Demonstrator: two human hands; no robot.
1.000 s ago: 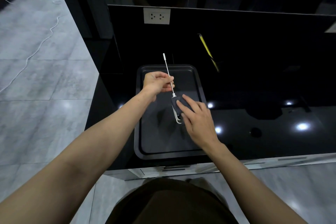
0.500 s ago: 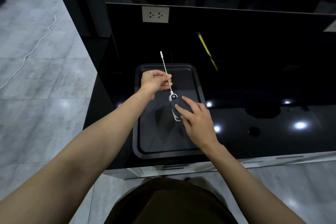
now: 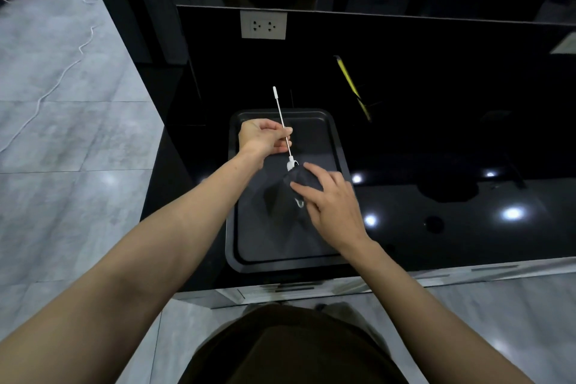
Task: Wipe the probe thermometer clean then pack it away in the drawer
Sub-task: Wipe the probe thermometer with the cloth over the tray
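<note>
The white probe thermometer is held above a dark tray, its thin probe pointing up and away from me. My left hand pinches the probe's shaft near the middle. My right hand presses a dark grey cloth around the thermometer's body, which is mostly hidden; only its white top and a bit of its lower edge show. The cloth hangs down over the tray.
The tray sits at the left end of a glossy black counter with a black backsplash and a wall socket. A yellow-and-black stick-like object shows at the back. Pale drawer fronts run under the counter edge. Grey tiled floor lies on the left.
My right hand with the cloth has slid slightly along the thermometer's body, and more cloth now hangs below it. The left hand keeps its grip on the probe.
</note>
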